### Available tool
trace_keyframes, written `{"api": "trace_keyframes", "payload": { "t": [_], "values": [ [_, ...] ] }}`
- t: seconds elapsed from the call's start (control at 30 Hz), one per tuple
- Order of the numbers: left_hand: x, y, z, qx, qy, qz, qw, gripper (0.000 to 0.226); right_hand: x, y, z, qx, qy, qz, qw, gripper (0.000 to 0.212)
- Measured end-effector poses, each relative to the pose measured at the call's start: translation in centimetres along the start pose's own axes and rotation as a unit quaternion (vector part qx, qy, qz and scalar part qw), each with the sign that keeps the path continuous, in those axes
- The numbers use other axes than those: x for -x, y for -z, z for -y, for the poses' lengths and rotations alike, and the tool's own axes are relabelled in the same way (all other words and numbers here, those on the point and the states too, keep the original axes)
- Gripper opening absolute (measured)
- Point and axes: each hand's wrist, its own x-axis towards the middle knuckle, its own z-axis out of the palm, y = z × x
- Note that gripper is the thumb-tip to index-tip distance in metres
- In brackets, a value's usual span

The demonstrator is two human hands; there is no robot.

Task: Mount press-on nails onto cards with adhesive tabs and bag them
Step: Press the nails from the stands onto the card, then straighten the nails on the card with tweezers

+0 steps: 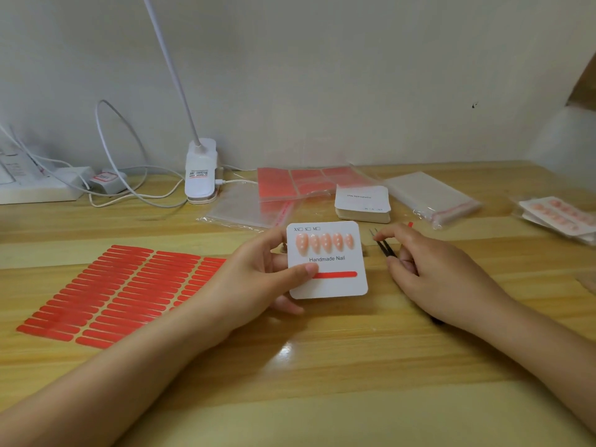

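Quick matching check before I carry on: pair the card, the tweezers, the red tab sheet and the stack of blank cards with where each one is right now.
Things:
1. card
2. tweezers
3. red tab sheet
4. stack of blank cards

Places:
A. flat on the table, beside the left forearm
B. gripped in the right hand
C. held up in the left hand, five nails on it
D. on the table behind the held card

Pairs: 1-C, 2-B, 3-A, 4-D

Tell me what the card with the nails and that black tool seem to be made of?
Card: probably matte white cardstock, flat, with printed text. Tweezers: likely black-coated metal, thin with fine points, though blurred.
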Motion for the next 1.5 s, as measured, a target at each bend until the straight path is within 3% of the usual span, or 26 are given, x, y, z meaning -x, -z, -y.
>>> {"api": "trace_keyframes", "payload": {
  "t": [0.17,0.33,0.4,0.5,0.57,0.77,1.03,1.2,1.33,1.5],
  "values": [
    [0.0,0.0,0.2,0.019,-0.006,0.009,1.0,0.042,0.1,-0.1,0.3,-0.231,0.006,-0.123,0.965,0.028],
    [0.0,0.0,0.2,0.018,-0.005,0.01,1.0,0.032,0.2,0.1,1.2,-0.479,-0.029,-0.206,0.853,0.042],
    [0.0,0.1,0.3,0.023,-0.002,0.007,1.0,0.029,0.2,0.0,1.4,-0.495,-0.024,-0.22,0.84,0.035],
    [0.1,0.1,0.2,0.03,0.0,0.009,1.0,0.03,0.4,-0.3,1.5,-0.488,-0.026,-0.236,0.84,0.02],
    [0.1,0.0,0.2,0.028,-0.001,0.009,1.0,0.03,0.5,-0.3,1.7,-0.491,-0.025,-0.249,0.834,0.023],
    [0.2,-0.1,0.3,0.006,-0.015,0.017,1.0,0.03,1.0,-0.7,2.8,-0.439,0.014,-0.208,0.874,0.011],
    [0.3,-0.5,0.1,-0.027,-0.009,0.01,1.0,0.032,1.3,-0.6,3.7,-0.408,0.035,-0.097,0.907,0.027],
    [0.5,-0.8,-0.6,-0.063,0.003,0.043,0.997,0.02,1.0,-0.6,3.4,-0.41,0.05,-0.049,0.909,0.015],
    [0.6,-1.3,-1.0,-0.083,0.021,0.026,0.996,0.034,0.9,-0.7,3.0,-0.398,0.072,-0.008,0.914,0.016],
    [0.5,-1.3,-0.7,-0.089,0.022,0.024,0.996,0.037,0.9,-0.9,2.7,-0.377,0.09,0.005,0.922,0.018]
  ]
}}
